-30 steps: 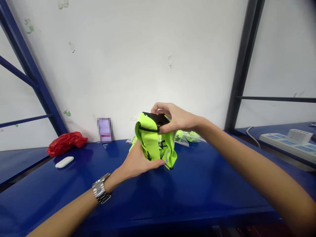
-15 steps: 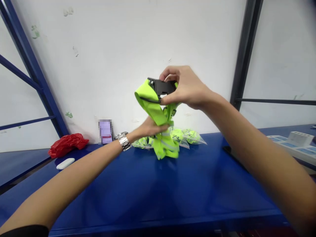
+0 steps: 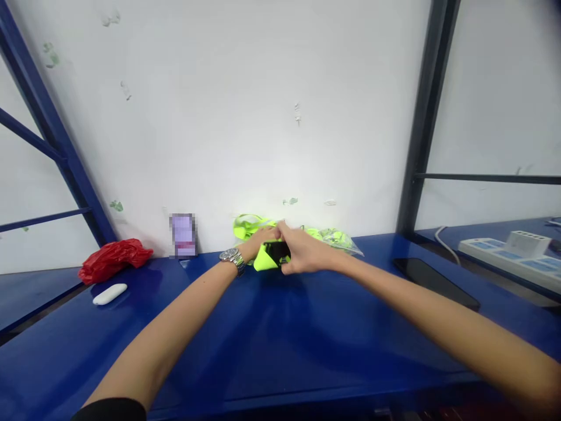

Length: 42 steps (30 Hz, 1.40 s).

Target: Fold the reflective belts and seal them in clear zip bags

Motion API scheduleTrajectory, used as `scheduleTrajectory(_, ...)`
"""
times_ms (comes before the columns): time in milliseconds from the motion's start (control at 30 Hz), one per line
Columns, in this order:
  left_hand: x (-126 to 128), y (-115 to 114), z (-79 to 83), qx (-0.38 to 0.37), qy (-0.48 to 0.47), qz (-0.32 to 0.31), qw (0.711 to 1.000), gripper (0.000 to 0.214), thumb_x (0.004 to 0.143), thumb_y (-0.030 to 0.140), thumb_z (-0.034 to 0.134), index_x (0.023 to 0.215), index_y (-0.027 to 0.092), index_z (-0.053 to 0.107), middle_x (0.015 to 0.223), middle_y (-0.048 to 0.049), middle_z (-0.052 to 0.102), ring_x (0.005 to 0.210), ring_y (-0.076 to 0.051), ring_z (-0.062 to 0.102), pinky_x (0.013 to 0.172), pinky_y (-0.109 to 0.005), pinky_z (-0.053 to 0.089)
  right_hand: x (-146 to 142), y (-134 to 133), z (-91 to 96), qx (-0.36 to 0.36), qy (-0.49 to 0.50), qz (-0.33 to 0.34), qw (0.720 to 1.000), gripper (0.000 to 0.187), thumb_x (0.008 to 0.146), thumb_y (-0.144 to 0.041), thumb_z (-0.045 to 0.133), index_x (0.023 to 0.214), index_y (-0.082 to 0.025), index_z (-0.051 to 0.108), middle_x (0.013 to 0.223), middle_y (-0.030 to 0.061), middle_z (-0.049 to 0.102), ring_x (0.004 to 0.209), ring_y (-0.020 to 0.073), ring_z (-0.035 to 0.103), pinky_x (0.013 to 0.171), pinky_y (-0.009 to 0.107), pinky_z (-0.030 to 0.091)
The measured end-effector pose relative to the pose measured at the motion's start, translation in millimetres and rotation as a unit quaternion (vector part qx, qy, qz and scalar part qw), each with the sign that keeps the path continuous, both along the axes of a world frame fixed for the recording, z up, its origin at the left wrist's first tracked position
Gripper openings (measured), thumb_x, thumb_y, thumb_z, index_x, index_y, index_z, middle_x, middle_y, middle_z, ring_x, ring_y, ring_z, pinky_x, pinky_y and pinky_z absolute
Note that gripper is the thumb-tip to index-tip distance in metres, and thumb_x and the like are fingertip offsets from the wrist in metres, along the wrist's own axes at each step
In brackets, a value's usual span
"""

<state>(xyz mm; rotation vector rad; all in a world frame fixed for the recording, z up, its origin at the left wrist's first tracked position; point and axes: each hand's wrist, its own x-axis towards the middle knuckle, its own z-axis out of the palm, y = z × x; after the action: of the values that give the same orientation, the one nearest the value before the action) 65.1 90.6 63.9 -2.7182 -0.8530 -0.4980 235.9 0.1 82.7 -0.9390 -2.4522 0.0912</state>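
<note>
Gripping a black buckle (image 3: 275, 251) near the worktop's (image 3: 280, 345) back edge

Pinching the black buckle in the right hand (image 3: 304, 251), with a lime-yellow strap (image 3: 263, 262) folding out from its left end. Holding both toward the middle of the back edge; not making out whether the lime-yellow strap is touching the surface. Reaching the left hand (image 3: 258, 238) in just beside, left of and partly behind the black buckle, fingers mostly hidden, so not showing whether it is gripping anything. Wearing a silver watch (image 3: 234, 258) on that wrist. Seeing more lime webbing (image 3: 245, 225) beyond the left hand, near the wall, and clear plastic bags (image 3: 346, 240) with lime contents along the back edge, right of centre.

Facing a white wall (image 3: 280, 117), with a blue metal frame (image 3: 68, 158) rising by the back left corner and a dark post (image 3: 423, 123) by the back right. Seeing a red plastic bag (image 3: 114, 261) at the back left corner, a small white case (image 3: 109, 294) just in front, and a pixelated phone-like item (image 3: 183, 235) standing at the back edge.

Seeing a black phone (image 3: 436, 283) lying near the right edge and a white power strip (image 3: 508, 251) beyond that edge. Looking between the forearms (image 3: 184, 318) onto glossy blue surface stretching to the front edge.
</note>
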Motion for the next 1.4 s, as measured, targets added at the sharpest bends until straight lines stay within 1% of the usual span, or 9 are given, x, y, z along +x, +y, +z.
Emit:
scheduleTrajectory(100, -6, 1, -10.2, -0.016, 0.048, 0.013, 0.999, 0.037, 0.083, 0.02, 0.061, 0.12, 0.023, 0.058, 0.127, -0.0083, 0.058, 0.114, -0.031, 0.051, 0.095, -0.048, 0.041, 9, 7, -39.6, -0.096, -0.034, 0.001, 0.995, 0.056, 0.059, -0.027, 0.07, 0.096, -0.021, 0.029, 0.082, -0.0008, 0.045, 0.066, 0.0151, 0.044, 0.052, 0.025, 0.03)
scheduleTrajectory(233, -12, -16, 4.5, -0.062, 0.118, 0.031, 0.991, 0.073, 0.066, 0.005, 0.063, 0.132, 0.033, 0.047, 0.141, -0.0044, 0.048, 0.126, -0.038, 0.039, 0.096, -0.054, 0.036, 11, 5, -69.1, -0.184, -0.057, 0.007, 0.981, 0.052, 0.06, -0.03, 0.07, 0.093, -0.021, 0.031, 0.075, -0.0032, 0.044, 0.062, 0.0148, 0.043, 0.049, 0.025, 0.029)
scheduleTrajectory(333, -8, -54, 7.0, -0.013, -0.008, 0.035, 0.999, 0.045, 0.083, 0.007, 0.045, 0.125, 0.023, 0.051, 0.125, -0.0087, 0.058, 0.121, -0.029, 0.046, 0.097, -0.05, 0.037, 9, 5, -81.2, -0.174, -0.017, -0.002, 0.985, 0.05, 0.06, -0.03, 0.071, 0.093, -0.02, 0.035, 0.078, -0.0014, 0.048, 0.066, 0.0166, 0.047, 0.052, 0.027, 0.032)
scheduleTrajectory(433, -4, -100, -14.5, -0.004, -0.083, -0.019, 0.996, 0.031, 0.096, 0.032, 0.042, 0.122, 0.018, 0.05, 0.122, -0.0113, 0.058, 0.114, -0.024, 0.052, 0.097, -0.042, 0.04, 10, 7, -90.0, -0.145, 0.054, 0.056, 0.986, 0.046, 0.062, -0.024, 0.069, 0.099, -0.018, 0.043, 0.091, 0.0025, 0.056, 0.08, 0.0199, 0.053, 0.065, 0.029, 0.04)
scheduleTrajectory(533, -12, -124, -49.0, -0.009, -0.001, -0.024, 1.0, 0.061, 0.087, 0.055, 0.053, 0.134, 0.018, 0.04, 0.134, -0.0144, 0.05, 0.121, -0.032, 0.046, 0.098, -0.049, 0.039, 12, 7, -96.2, -0.128, 0.074, 0.082, 0.986, 0.041, 0.064, -0.022, 0.069, 0.1, -0.018, 0.05, 0.098, 0.0042, 0.059, 0.087, 0.0205, 0.055, 0.073, 0.03, 0.042)
scheduleTrajectory(767, -42, -106, -89.1, -0.085, -0.086, 0.036, 0.992, 0.057, 0.088, 0.054, 0.054, 0.129, 0.017, 0.039, 0.116, -0.0134, 0.056, 0.106, -0.028, 0.055, 0.089, -0.045, 0.048, 13, 1, -94.8, -0.117, 0.037, 0.055, 0.991, 0.03, 0.076, -0.028, 0.063, 0.1, -0.015, 0.052, 0.089, 0.0041, 0.057, 0.076, 0.0171, 0.054, 0.066, 0.027, 0.04)
scheduleTrajectory(1100, -39, -110, -84.3, 0.047, -0.053, -0.037, 0.997, 0.06, 0.091, 0.047, 0.052, 0.136, 0.013, 0.031, 0.12, -0.018, 0.055, 0.106, -0.03, 0.054, 0.089, -0.046, 0.049, 1, -5, -84.4, -0.041, -0.106, -0.049, 0.992, 0.014, 0.077, -0.024, 0.059, 0.084, -0.012, 0.057, 0.09, 0.0096, 0.053, 0.067, 0.0144, 0.047, 0.059, 0.025, 0.034)
scheduleTrajectory(1300, -38, -112, -78.3, 0.053, -0.004, -0.011, 0.999, 0.054, 0.092, 0.051, 0.047, 0.127, 0.01, 0.04, 0.114, -0.0175, 0.058, 0.097, -0.029, 0.058, 0.082, -0.045, 0.052, 7, -1, -78.7, -0.052, -0.112, -0.026, 0.992, 0.006, 0.076, -0.018, 0.058, 0.079, -0.013, 0.06, 0.083, 0.0083, 0.056, 0.072, 0.0171, 0.053, 0.064, 0.027, 0.039)
scheduleTrajectory(1400, -42, -110, -77.4, 0.038, -0.015, -0.012, 0.999, 0.056, 0.091, 0.052, 0.048, 0.13, 0.012, 0.038, 0.117, -0.0169, 0.057, 0.099, -0.029, 0.058, 0.085, -0.045, 0.051, 17, 0, -76.8, -0.06, -0.09, 0.023, 0.994, 0.02, 0.081, -0.025, 0.057, 0.097, -0.013, 0.064, 0.086, 0.0091, 0.06, 0.085, 0.0218, 0.057, 0.074, 0.03, 0.043)
